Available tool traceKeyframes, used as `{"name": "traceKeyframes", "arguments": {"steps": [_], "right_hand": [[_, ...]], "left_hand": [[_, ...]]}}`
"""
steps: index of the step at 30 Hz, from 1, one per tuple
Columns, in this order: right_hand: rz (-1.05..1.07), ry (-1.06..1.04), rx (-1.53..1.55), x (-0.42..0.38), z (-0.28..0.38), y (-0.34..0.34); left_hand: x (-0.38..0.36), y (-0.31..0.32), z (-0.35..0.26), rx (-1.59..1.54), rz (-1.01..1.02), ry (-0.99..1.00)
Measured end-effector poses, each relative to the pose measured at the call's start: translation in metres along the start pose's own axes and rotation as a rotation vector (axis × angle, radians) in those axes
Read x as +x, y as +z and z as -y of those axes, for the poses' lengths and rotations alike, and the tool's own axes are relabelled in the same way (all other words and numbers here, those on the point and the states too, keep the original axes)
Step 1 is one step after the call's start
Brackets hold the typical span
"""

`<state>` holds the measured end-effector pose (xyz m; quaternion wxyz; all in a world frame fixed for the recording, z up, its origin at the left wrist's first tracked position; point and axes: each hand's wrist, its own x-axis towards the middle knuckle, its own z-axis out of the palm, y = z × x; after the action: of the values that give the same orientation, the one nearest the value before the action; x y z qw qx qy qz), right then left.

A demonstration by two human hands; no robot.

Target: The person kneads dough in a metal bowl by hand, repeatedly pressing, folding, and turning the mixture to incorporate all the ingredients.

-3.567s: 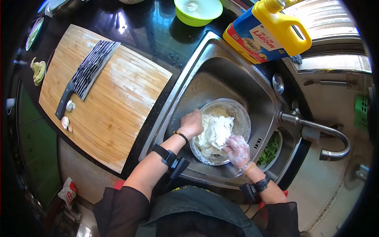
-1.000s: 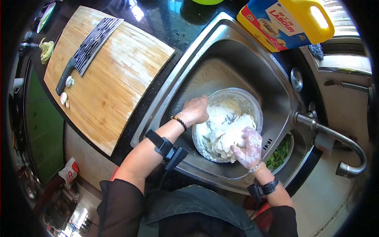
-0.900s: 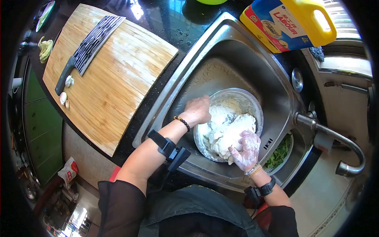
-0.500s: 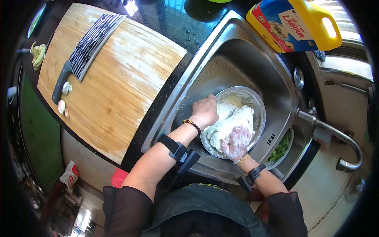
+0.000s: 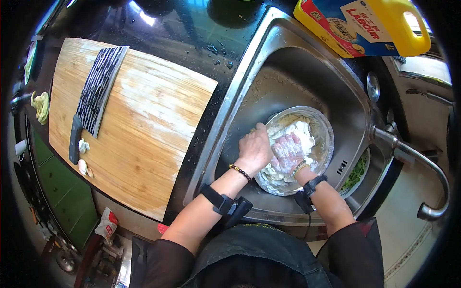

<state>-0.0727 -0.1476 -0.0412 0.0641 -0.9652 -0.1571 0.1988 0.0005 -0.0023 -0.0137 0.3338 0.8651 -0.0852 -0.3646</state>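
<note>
A metal bowl (image 5: 328,144) sits in the larger sink basin with a lump of white floury dough (image 5: 303,131) in it. My left hand (image 5: 255,148) is closed on the bowl's left rim. Coated in white flour, my right hand (image 5: 287,152) presses into the dough, its fingers curled over it. Part of the dough is hidden under that hand. Loose flour clings to the bowl's inner wall.
Left of the sink (image 5: 230,115) lies a wooden cutting board (image 5: 149,125) with a cleaver (image 5: 98,91) and garlic cloves (image 5: 82,166). A yellow detergent jug (image 5: 370,29) stands behind. Green leaves (image 5: 356,174) lie under the curved faucet (image 5: 439,180) at right.
My right hand has moved up and further into the dough, its fingers now curled over it. The left hand stays at the rim. The whole view has shifted slightly.
</note>
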Motion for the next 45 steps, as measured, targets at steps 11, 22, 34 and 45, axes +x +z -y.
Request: {"name": "traceKeyframes", "arguments": {"steps": [11, 22, 34, 45], "right_hand": [[0.038, -0.087, 0.037, 0.05, -0.019, 0.003], [-0.283, -0.113, 0.031, 0.03, -0.016, 0.006], [0.105, 0.705, 0.939, -0.008, -0.091, 0.007], [-0.056, 0.678, 1.63, -0.007, -0.088, 0.025]], "left_hand": [[0.0, 0.003, -0.001, -0.005, -0.047, -0.024], [0.001, -0.003, 0.001, 0.039, 0.032, 0.021], [-0.001, -0.002, 0.001, 0.06, 0.091, -0.027], [0.002, -0.004, 0.004, 0.102, -0.01, 0.003]]}}
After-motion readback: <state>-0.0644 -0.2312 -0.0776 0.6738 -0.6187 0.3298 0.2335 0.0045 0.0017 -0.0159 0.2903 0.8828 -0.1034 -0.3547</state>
